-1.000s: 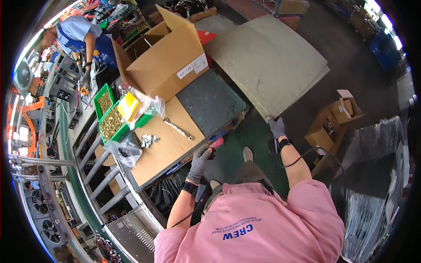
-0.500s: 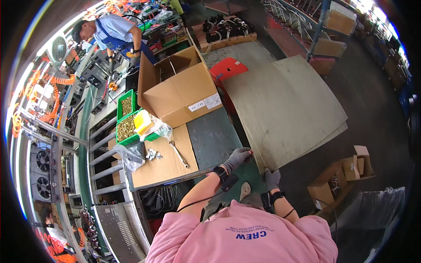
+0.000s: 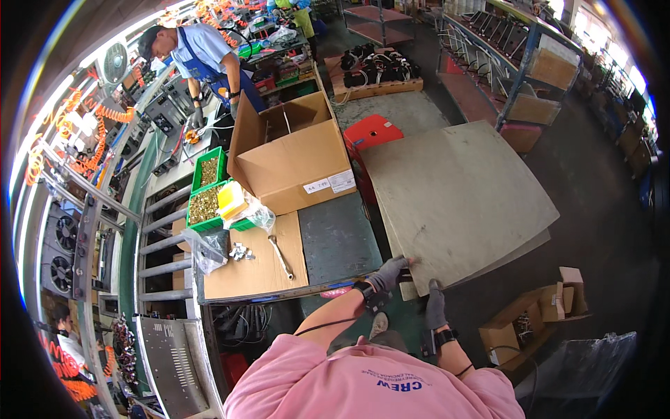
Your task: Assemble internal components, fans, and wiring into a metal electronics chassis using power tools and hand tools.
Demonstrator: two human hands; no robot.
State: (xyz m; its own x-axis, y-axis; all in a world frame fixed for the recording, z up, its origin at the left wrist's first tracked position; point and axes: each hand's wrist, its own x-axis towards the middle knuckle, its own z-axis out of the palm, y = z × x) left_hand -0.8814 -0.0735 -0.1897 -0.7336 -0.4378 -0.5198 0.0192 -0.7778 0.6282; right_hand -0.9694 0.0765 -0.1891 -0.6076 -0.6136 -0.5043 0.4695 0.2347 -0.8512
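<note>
A large flat grey sheet (image 3: 464, 202) lies on top of at least one more sheet (image 3: 488, 271), whose edge sticks out along the near right side. My left hand (image 3: 388, 274), in a grey glove with a bare fingertip, pinches the top sheet at its near left edge. At the near corner my right hand (image 3: 435, 307), also gloved, grips the same sheet with its thumb on top. The fingers beneath the sheet are hidden.
Left of the sheets, a workbench (image 3: 338, 241) holds an open cardboard box (image 3: 289, 164), a wrench (image 3: 280, 257) and green bins (image 3: 206, 222) of brass parts. A co-worker (image 3: 209, 59) stands far left. An open carton (image 3: 516, 325) sits on the floor at right.
The top sheet has turned slightly against the one below, showing more of the lower edge. My left hand has come to the sheet's edge, nearer my right hand. The view has shifted.
</note>
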